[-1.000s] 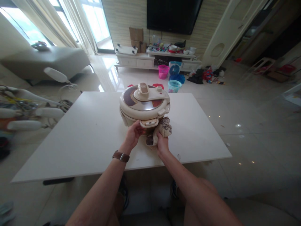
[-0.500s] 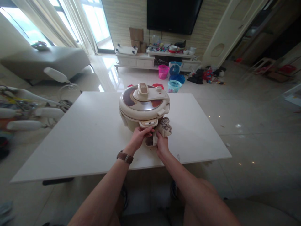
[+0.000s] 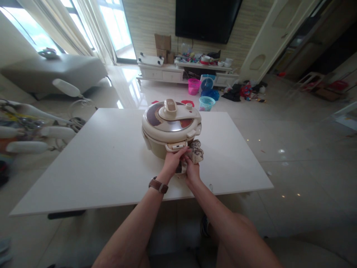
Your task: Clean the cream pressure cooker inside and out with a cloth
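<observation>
A cream pressure cooker (image 3: 170,126) with a brown-and-steel lid stands in the middle of a white table (image 3: 106,160). A crumpled beige cloth with dark patterns (image 3: 195,155) rests against the cooker's front right. My right hand (image 3: 192,170) grips the cloth from below, fingers closed on it. My left hand (image 3: 173,160), a brown watch on its wrist, lies over the cloth's left part just under the cooker's front handle, fingers curled on the cloth.
A grey sofa (image 3: 52,72) and white drying-rack bars (image 3: 33,134) sit at the left. Beyond the table are a white TV cabinet (image 3: 184,70) with clutter, pink (image 3: 193,85) and blue baskets (image 3: 206,102), and a glossy tiled floor (image 3: 292,123).
My left hand has slid right from the cooker's front to the cloth beside my right hand. The cooker and my right hand have stayed put.
</observation>
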Motion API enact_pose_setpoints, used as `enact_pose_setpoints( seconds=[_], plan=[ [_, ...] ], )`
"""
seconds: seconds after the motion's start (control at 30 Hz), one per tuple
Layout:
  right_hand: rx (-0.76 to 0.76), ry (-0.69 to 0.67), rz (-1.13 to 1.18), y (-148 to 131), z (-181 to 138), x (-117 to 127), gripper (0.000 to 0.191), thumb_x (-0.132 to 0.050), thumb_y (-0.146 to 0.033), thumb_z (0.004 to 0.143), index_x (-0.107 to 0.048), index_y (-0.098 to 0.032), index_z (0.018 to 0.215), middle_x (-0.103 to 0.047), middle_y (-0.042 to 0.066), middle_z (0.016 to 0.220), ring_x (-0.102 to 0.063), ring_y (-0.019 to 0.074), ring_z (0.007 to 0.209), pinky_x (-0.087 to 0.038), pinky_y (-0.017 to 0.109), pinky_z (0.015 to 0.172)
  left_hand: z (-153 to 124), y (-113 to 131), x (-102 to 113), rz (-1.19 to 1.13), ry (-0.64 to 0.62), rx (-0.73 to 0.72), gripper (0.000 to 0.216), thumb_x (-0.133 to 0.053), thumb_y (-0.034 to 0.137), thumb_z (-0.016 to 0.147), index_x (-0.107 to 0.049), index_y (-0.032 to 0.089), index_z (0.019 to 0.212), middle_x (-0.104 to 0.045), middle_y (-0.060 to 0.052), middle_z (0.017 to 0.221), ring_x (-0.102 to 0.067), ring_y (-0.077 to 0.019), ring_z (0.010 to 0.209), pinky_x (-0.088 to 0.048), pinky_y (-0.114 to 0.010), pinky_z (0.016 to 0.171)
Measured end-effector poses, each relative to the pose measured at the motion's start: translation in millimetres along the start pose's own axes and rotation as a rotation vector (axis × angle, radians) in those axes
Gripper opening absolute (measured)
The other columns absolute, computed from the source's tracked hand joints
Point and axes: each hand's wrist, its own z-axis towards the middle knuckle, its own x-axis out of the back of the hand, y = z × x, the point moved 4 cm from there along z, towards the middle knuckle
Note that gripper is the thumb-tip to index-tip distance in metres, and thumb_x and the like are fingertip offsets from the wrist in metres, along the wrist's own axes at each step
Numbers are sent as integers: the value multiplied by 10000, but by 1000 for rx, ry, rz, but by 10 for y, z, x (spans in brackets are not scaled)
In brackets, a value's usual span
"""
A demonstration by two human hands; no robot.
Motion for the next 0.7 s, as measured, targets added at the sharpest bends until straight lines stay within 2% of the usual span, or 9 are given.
enact_pose_setpoints(
  seconds=[0.23, 0.37, 0.5, 0.63, 0.7],
  plan=[
    [-60, 14, 14, -75, 170, 55, 413, -766, -222, 709, -771, -150, 1116, -821, 74, 1114, -783, 200, 957, -635, 286, 797, 27, -58, -20, -48, 42, -19, 408, -906, 440, 661, -802, 108, 875, -818, -164, 886, -692, -162, 623, -474, -255, 547],
    [-36, 122, 29, -199, 315, 128, 325, -735, -240, 742, -766, -150, 1053, -822, 61, 1057, -778, 189, 924, -634, 268, 772, -17, -39, 122, -32, 69, -45, 360, -871, 420, 656, -808, 108, 823, -807, -147, 799, -686, -160, 590, -483, -256, 554],
    [6, 191, 98, -368, 366, 154, 313, -726, -217, 736, -753, -164, 1044, -819, 36, 1019, -771, 175, 891, -640, 251, 760, -147, 81, 481, -27, 111, -47, 250, -841, 343, 621, -778, 117, 709, -775, -121, 697, -666, -155, 546, -483, -248, 536],
    [-24, 202, 140, -449, 343, 147, 300, -711, -189, 735, -733, -174, 1034, -808, 13, 937, -759, 156, 798, -636, 231, 700, -243, 341, 1061, -87, 250, -64, 89, -742, 202, 592, -665, 160, 580, -669, -47, 537, -567, -115, 453, -416, -214, 455],
    [-42, 193, 147, -453, 327, 144, 295, -708, -192, 740, -726, -172, 1033, -803, 11, 921, -760, 157, 782, -635, 233, 677, -248, 512, 1377, -196, 336, -100, 113, -667, 139, 576, -569, 180, 537, -569, 8, 472, -512, -83, 443, -387, -177, 447]
  ],
)
